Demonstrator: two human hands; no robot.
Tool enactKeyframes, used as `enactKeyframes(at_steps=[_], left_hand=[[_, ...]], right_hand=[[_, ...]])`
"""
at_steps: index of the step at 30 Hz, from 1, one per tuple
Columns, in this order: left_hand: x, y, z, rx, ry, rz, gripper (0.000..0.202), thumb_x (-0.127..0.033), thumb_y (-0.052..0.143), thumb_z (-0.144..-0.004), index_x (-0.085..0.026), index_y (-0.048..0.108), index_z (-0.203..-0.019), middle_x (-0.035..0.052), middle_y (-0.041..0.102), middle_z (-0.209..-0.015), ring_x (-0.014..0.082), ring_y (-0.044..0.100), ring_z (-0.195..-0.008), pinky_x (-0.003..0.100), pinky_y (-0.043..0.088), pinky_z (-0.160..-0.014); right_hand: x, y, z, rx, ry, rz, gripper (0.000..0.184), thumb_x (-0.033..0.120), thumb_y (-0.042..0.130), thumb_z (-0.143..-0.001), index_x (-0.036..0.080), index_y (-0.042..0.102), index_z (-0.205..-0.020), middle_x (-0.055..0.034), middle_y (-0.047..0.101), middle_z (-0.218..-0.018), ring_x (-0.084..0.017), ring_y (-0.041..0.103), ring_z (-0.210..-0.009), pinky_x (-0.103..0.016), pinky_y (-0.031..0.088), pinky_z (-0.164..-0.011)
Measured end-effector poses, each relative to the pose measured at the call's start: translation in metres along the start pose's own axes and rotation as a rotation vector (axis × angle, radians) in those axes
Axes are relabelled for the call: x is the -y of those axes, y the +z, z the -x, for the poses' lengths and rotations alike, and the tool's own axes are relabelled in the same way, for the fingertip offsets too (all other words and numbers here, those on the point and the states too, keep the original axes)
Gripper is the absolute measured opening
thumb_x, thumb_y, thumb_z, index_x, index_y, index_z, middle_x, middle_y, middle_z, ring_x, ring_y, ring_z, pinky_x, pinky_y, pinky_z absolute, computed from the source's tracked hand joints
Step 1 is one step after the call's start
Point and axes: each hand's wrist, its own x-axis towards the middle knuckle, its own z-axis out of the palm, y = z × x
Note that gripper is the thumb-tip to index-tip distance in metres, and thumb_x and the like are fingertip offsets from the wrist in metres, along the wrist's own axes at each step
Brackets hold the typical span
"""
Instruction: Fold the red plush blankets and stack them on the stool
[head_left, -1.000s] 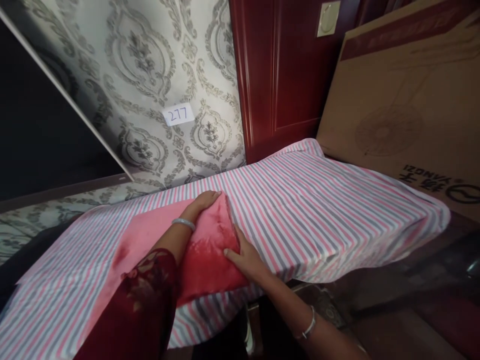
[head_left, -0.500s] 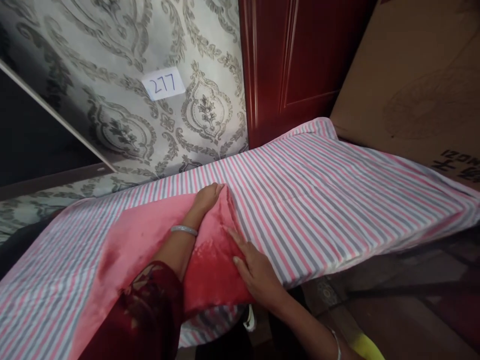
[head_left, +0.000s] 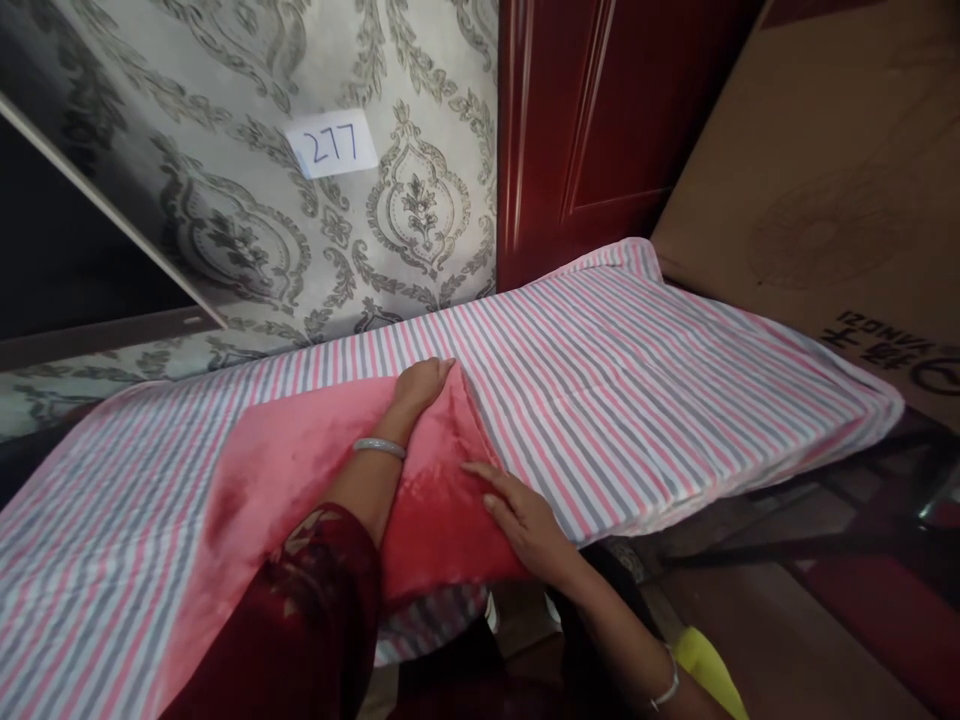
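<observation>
A folded pink-and-red velvety cloth (head_left: 450, 540) lies on a striped sheet (head_left: 600, 390). My left hand (head_left: 421, 384) is closed at the cloth's far right corner, its fingers pinching the edge; its forearm reaches across the cloth. My right hand (head_left: 529, 520) rests on the right edge of the cloth, fingers stretched forward and thumb apart. The cloth's near edge hangs slightly over the front of the sheet. My left sleeve hides part of the cloth's left half.
Behind the sheet stands a patterned wall (head_left: 330, 240) with a paper label (head_left: 331, 143) marked 277. A dark red panel (head_left: 585, 120) and a large cardboard box (head_left: 810, 180) rise at the back right. At the left is a black screen-like panel (head_left: 67, 240).
The view has shifted slightly. Both hands stay at the same parts of the cloth, the left at the far corner and the right along the edge.
</observation>
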Motion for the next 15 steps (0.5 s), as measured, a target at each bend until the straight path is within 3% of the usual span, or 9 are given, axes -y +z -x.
enactKeyframes(at_steps=[8,12,15], left_hand=[[-0.003,-0.005,0.007,-0.041,0.026,0.074,0.062,-0.051,0.02,-0.105,-0.012,0.066,-0.123,0.0184,0.069,-0.126,0.0277,0.065,-0.119,0.037,0.048,-0.098],[0.002,-0.025,0.017,-0.062,0.111,0.133,0.058,-0.045,0.019,-0.106,-0.016,0.063,-0.131,0.0105,0.064,-0.139,0.0191,0.058,-0.129,0.027,0.041,-0.106],[0.02,-0.042,0.037,-0.097,0.131,0.137,0.06,-0.052,0.023,-0.105,-0.019,0.055,-0.142,0.0085,0.056,-0.15,0.0204,0.049,-0.139,0.03,0.034,-0.115]], right_hand=[[-0.002,-0.008,-0.007,0.04,0.002,-0.05,0.055,0.049,0.047,-0.098,0.024,0.054,-0.146,-0.0063,0.051,-0.152,-0.025,0.044,-0.143,-0.044,0.033,-0.12],[-0.001,-0.015,-0.011,0.108,0.015,-0.122,0.067,0.064,0.05,-0.094,0.023,0.053,-0.146,-0.0074,0.047,-0.155,-0.027,0.039,-0.146,-0.045,0.029,-0.122],[0.003,-0.019,-0.013,0.161,-0.001,-0.183,0.072,0.067,0.055,-0.09,0.022,0.053,-0.147,-0.0067,0.042,-0.159,-0.027,0.034,-0.149,-0.043,0.027,-0.123]])
